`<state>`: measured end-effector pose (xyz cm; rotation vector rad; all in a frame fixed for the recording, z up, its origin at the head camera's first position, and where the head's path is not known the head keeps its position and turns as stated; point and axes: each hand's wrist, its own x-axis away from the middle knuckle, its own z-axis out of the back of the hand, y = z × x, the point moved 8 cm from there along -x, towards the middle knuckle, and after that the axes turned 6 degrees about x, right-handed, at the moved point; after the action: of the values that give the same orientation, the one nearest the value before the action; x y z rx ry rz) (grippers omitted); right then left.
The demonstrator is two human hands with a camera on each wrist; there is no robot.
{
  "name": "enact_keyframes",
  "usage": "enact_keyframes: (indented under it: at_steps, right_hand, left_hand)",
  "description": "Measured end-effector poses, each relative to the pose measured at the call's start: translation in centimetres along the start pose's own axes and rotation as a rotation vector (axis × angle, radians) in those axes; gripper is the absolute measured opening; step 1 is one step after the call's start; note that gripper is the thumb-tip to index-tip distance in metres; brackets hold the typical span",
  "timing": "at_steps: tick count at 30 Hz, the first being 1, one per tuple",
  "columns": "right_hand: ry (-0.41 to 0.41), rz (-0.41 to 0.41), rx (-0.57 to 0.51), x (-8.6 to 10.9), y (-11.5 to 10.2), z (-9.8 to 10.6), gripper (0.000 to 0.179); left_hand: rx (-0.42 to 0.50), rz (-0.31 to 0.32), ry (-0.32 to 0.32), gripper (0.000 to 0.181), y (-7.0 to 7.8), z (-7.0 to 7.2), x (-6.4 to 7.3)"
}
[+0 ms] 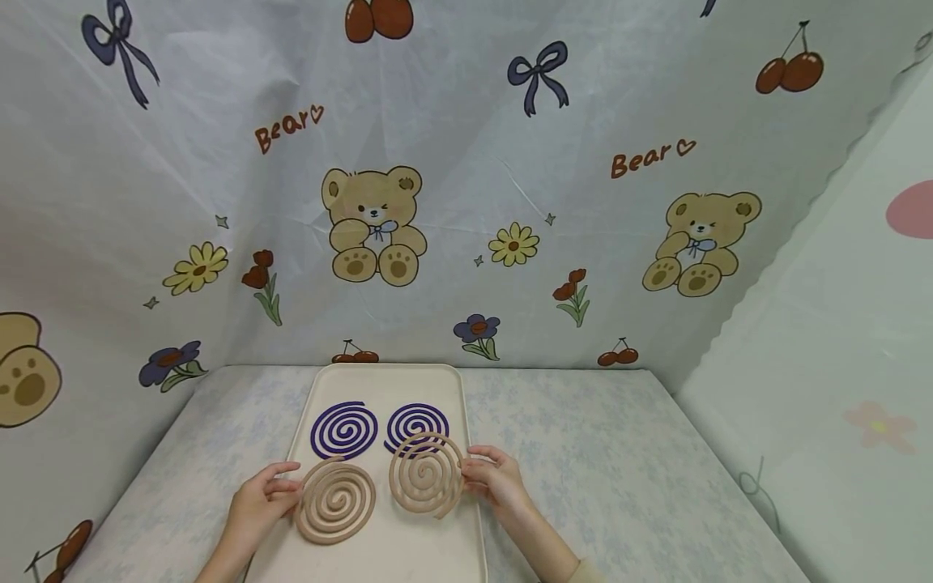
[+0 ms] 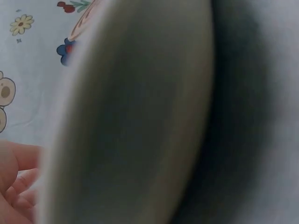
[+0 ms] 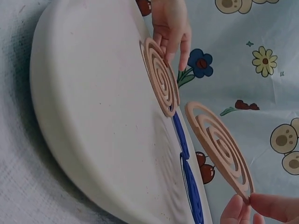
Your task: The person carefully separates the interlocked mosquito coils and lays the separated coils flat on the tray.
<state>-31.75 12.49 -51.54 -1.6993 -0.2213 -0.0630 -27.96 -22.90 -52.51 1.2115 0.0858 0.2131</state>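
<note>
My left hand (image 1: pixel 262 498) pinches the left edge of a brown mosquito coil (image 1: pixel 338 500), held low over the near left part of a cream tray (image 1: pixel 430 555). Between the thumb and fingers of my right hand (image 1: pixel 496 482) is a second brown mosquito coil (image 1: pixel 424 476), raised and tilted above the tray, as the right wrist view shows. It overlaps one of two dark blue mosquito coils (image 1: pixel 397 413) in the head view. The other blue coil (image 1: pixel 346 431) lies on the tray beyond the left brown one. In the left wrist view, the blurred tray hides most of the scene.
The tray stands lengthwise on a pale patterned table (image 1: pixel 583 478), its raised rim (image 1: pixel 477 534) running between my hands' sides. A hanging cloth (image 1: pixel 452 146) printed with bears, bows and flowers walls off the back and sides.
</note>
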Motion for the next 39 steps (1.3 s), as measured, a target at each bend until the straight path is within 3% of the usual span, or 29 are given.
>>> enact_keyframes:
  at_steps: [7, 17, 30, 36, 39]
  right_hand:
    - [-0.019, -0.018, 0.016, 0.1, 0.7, 0.0, 0.033]
    - [-0.034, 0.002, 0.086, 0.0, 1.0, 0.0, 0.039]
    - [-0.064, 0.052, 0.248, -0.3, 1.5, 0.2, 0.039]
    - [-0.013, 0.092, 0.334, -0.3, 0.9, 0.8, 0.032]
    - [-0.001, 0.114, 0.325, -0.5, 0.5, 1.2, 0.032]
  left_hand:
    - [-0.039, 0.003, -0.012, 0.037, 0.4, 0.2, 0.3]
    - [0.073, -0.013, 0.035, 0.035, 0.9, 1.0, 0.3]
    - [0.131, 0.029, 0.007, 0.037, 1.5, 0.5, -0.2]
    - [0.15, 0.005, -0.003, 0.036, 2.1, 0.2, -0.3]
    - [0.144, -0.014, -0.003, 0.036, 2.7, 0.3, -0.5]
